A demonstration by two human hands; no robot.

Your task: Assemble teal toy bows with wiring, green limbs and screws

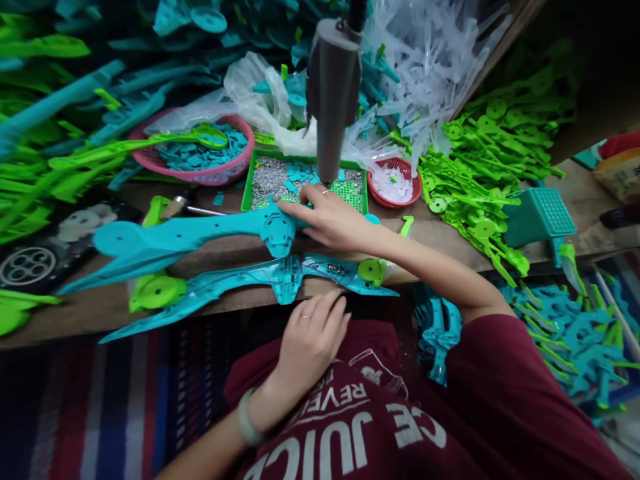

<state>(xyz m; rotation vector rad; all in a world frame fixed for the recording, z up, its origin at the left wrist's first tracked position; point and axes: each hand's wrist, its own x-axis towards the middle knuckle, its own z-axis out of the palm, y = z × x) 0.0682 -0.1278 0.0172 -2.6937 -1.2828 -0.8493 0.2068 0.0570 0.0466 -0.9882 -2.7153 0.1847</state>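
Note:
My right hand (336,219) is closed around the right part of a solid turquoise plastic bow-shaped toy shell (215,229), one finger pointing along its middle joint. In front of it lies a second turquoise half-shell (240,279), hollow side up, with thin wires and small parts inside. Lime green round pieces (159,292) sit at its ends. My left hand (316,328) rests near the bench edge just below this half-shell, holding nothing, its fingers loosely stretched. A grey cylindrical electric screwdriver (334,100) hangs upright just behind my right hand.
A green tray (246,193) holds screws and small turquoise bits. Behind stand a pink basket (200,175) of turquoise pieces and a red basket (419,189) of white pieces. Lime green parts (480,173) are heaped at right. A phone (30,267) lies at left.

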